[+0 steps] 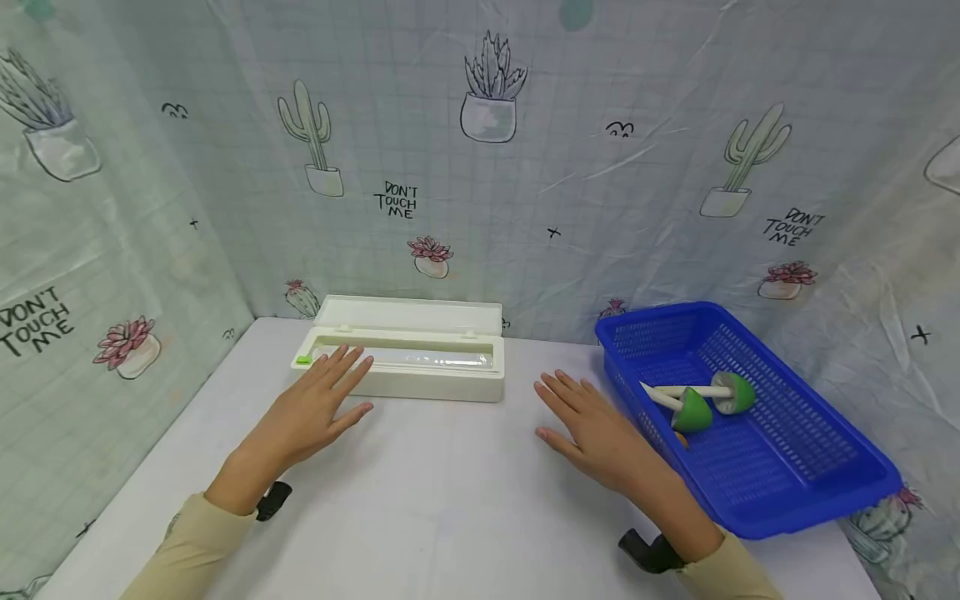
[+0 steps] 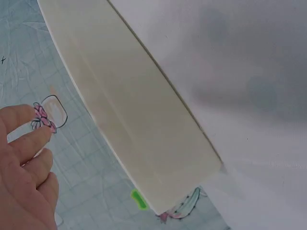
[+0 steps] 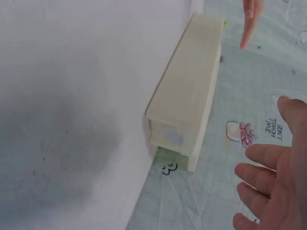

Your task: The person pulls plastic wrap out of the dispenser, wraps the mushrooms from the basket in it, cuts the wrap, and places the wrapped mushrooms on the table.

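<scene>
A long white box point(image 1: 427, 385) with its lid point(image 1: 408, 314) tipped back stands near the wall, looking like a cling film dispenser. Inside its top lies a shiny clear strip point(image 1: 435, 357), and a green slider point(image 1: 303, 360) sits at the left end. My left hand point(image 1: 315, 412), fingers straight and spread, hovers at the box's front left and overlaps it in the head view. To the right, my right hand point(image 1: 596, 433) is held with extended fingers between the box and the blue basket point(image 1: 813, 421). Both hands hold nothing. The wrist views show the box's plain front point(image 2: 139, 110) and end point(image 3: 170, 134).
In the basket lie two green dome-shaped pieces point(image 1: 695, 412) on white sticks, with a small orange-brown thing point(image 1: 681, 439) partly hidden beneath. A white cloth point(image 1: 450, 508) covers the table. Cactus-printed sheeting point(image 1: 450, 167) hangs close behind and at both sides.
</scene>
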The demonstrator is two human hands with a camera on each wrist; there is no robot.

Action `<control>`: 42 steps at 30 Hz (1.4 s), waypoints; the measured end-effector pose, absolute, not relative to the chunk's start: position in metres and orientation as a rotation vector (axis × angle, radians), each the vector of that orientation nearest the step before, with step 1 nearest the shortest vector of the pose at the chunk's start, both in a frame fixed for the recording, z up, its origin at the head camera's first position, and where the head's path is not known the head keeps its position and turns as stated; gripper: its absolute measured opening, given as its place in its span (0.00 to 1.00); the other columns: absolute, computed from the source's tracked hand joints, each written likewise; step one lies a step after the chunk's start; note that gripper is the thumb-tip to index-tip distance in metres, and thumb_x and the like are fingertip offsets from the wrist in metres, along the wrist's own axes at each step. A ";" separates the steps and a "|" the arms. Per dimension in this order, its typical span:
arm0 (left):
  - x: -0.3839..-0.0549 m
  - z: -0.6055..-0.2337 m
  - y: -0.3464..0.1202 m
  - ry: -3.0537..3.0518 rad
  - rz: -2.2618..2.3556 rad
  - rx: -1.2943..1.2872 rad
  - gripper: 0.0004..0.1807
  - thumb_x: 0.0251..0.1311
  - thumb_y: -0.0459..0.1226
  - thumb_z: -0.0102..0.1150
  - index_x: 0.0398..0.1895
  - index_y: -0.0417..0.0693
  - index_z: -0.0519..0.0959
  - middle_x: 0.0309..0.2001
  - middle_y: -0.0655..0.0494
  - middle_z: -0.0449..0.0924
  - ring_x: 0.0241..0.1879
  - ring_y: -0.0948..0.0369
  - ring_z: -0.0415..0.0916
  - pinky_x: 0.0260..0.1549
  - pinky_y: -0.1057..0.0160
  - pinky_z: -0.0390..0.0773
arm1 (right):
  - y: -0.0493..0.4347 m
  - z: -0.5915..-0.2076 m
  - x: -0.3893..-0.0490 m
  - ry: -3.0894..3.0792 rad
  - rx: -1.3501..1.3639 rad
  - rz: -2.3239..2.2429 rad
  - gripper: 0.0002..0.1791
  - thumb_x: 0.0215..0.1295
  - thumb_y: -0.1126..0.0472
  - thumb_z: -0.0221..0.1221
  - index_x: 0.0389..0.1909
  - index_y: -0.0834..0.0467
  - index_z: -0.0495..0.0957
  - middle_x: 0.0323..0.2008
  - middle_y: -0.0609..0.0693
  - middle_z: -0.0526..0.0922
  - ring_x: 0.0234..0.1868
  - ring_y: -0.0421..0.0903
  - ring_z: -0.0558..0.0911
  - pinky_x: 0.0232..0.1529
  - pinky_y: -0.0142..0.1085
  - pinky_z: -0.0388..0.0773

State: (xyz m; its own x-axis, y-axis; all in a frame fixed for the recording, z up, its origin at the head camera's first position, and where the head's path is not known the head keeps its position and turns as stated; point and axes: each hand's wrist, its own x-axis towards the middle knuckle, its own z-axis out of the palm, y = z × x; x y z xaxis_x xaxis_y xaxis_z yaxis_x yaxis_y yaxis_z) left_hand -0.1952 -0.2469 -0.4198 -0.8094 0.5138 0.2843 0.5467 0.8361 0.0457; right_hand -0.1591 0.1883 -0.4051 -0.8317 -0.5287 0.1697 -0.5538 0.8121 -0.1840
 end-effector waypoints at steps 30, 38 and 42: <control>-0.195 -0.406 -0.283 -2.717 -0.595 -0.678 0.15 0.69 0.35 0.62 0.55 0.38 0.82 0.51 0.42 0.85 0.51 0.44 0.83 0.48 0.42 0.81 | 0.145 -0.400 -0.186 -2.765 0.930 0.506 0.16 0.76 0.56 0.58 0.56 0.61 0.83 0.51 0.55 0.86 0.55 0.52 0.84 0.56 0.48 0.81; -0.205 -0.403 -0.299 -2.685 -0.560 -0.738 0.12 0.63 0.32 0.67 0.49 0.38 0.84 0.47 0.44 0.87 0.45 0.46 0.85 0.40 0.46 0.84 | 0.142 -0.396 -0.200 -2.683 1.000 0.537 0.14 0.74 0.59 0.60 0.52 0.61 0.85 0.48 0.55 0.88 0.50 0.51 0.86 0.53 0.46 0.83; -0.214 -0.401 -0.306 -2.729 -0.570 -0.763 0.12 0.64 0.33 0.67 0.49 0.39 0.85 0.47 0.46 0.87 0.45 0.47 0.84 0.39 0.47 0.83 | 0.144 -0.396 -0.208 -2.679 0.973 0.579 0.13 0.73 0.60 0.61 0.52 0.62 0.85 0.48 0.56 0.88 0.50 0.51 0.87 0.52 0.46 0.83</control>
State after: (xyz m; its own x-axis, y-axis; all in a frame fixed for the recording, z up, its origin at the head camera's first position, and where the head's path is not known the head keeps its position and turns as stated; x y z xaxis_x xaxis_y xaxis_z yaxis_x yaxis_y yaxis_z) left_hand -0.2136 -0.3060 -0.4010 -0.8314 0.4414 0.3375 0.5396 0.7863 0.3009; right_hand -0.2084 0.1441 -0.3955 -0.7519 -0.5622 0.3444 -0.6543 0.7008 -0.2844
